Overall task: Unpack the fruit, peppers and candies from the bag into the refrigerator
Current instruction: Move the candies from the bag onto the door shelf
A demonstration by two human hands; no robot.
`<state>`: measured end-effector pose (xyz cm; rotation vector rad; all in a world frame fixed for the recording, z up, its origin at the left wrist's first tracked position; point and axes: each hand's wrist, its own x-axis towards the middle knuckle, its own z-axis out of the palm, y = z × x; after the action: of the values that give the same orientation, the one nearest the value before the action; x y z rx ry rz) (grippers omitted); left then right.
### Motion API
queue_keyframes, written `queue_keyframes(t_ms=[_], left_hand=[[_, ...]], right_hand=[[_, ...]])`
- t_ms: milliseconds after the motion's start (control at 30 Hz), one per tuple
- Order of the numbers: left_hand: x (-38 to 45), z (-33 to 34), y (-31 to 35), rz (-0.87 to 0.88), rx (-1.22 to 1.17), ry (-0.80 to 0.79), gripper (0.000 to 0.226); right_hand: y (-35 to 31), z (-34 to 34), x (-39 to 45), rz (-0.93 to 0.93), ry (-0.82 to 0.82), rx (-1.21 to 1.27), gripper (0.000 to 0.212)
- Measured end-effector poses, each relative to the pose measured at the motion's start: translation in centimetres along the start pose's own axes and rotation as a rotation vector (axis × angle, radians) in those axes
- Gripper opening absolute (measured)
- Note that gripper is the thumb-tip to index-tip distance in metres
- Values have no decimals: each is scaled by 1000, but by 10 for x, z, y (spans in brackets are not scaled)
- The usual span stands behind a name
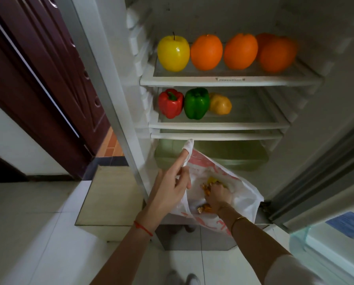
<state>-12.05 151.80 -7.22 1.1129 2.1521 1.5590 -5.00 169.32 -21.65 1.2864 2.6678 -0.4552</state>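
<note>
The open refrigerator [223, 82] already carries the fruit on its top shelf, a yellow apple [173, 52] beside four oranges [206, 52], and the peppers [196, 103], red, green and yellow, on the shelf below. The white plastic bag [244, 194] hangs in front of the lower drawer, and your left hand [170, 190] pinches its handle and rim to hold the mouth wide; keep that side lifted so nothing spills. Your right hand [218, 194] is buried in the bag, fingers curled over the gold-wrapped candies [206, 188]. Gather them into one firm fistful, judging by the strays lower in the bag, and draw out slowly before choosing a free shelf.
</note>
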Motion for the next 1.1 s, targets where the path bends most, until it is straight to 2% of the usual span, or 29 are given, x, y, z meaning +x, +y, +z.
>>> queue_keyframes(t_ms=[100,200,333,467,600,733,800,933,1000,1100], left_hand=[[3,-1,0,24,10,-11,61],[8,1,-1,40,11,-37,61],[14,6,-5,31,-8,-68,64],[19,15,-1,61,13,-69,65],[23,28,4,103,-16,-101,65],[27,44,11,143,7,-145,66],[27,52,16,160,18,-155,65],[28,66,20,138,56,-151,62],[28,72,23,143,76,-152,60],[27,77,26,168,62,-147,58]], right_hand=[[-4,-5,-2,-22,0,-41,40],[-6,-10,-5,-15,-33,35,34],[-10,-30,-14,48,-53,360,24],[-6,-60,-36,24,-13,638,25],[14,-85,-63,70,-15,903,12],[42,-116,-96,122,-20,1116,26],[60,-129,-109,148,42,1146,27],[107,-141,-130,315,260,1152,18],[138,-140,-138,387,350,1063,14],[180,-136,-150,475,353,905,16]])
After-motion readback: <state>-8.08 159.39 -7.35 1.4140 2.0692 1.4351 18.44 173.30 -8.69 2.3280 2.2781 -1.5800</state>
